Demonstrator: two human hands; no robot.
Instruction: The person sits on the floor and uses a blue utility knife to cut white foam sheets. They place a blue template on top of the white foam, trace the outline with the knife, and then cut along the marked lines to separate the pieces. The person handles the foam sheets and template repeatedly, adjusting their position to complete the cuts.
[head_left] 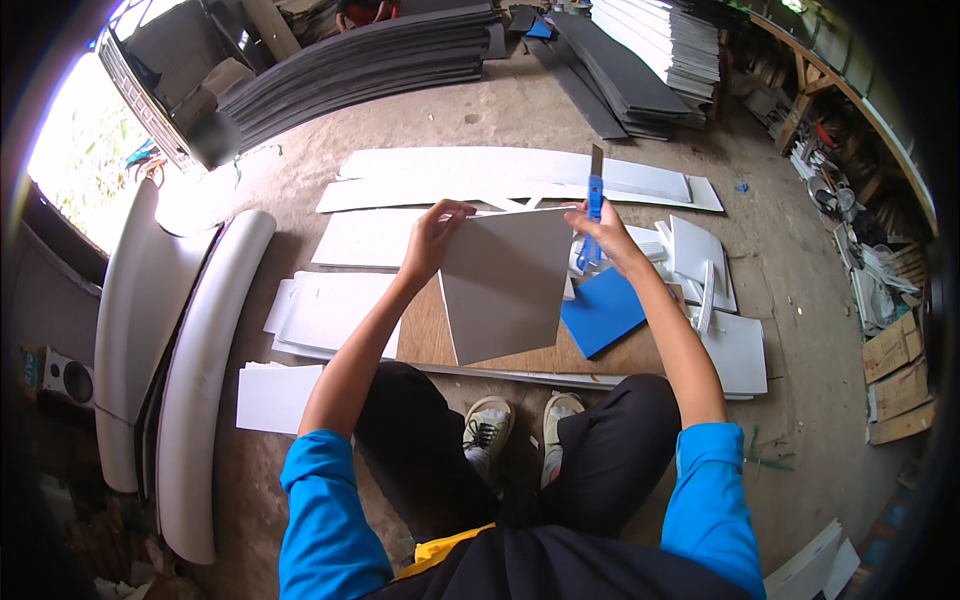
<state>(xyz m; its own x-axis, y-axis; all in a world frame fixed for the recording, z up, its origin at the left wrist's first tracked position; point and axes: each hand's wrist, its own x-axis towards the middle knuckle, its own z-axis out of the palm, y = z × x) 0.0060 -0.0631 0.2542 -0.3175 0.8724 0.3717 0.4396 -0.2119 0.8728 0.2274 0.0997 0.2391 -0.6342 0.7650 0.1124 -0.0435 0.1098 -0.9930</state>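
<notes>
Grey panel (505, 285): held tilted above the plywood board (425, 335), top corners pinched so its face shows
Left hand (432, 240): closed on the panel's upper left corner
Right hand (600, 235): closed on a blue utility knife (594, 205) at the right corner, blade up and clear
Surround: white sheets (520, 180) on the floor, blue sheet (603, 315) just beside
Hidden: panel's far face; right fingers' hold on the panel unclear

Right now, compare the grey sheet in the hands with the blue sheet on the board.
The grey sheet is lifted, pinched by the left hand and right hand; the blue sheet lies flat on the board. The grey sheet looks larger than the blue sheet. Both are flat with straight edges.
</notes>
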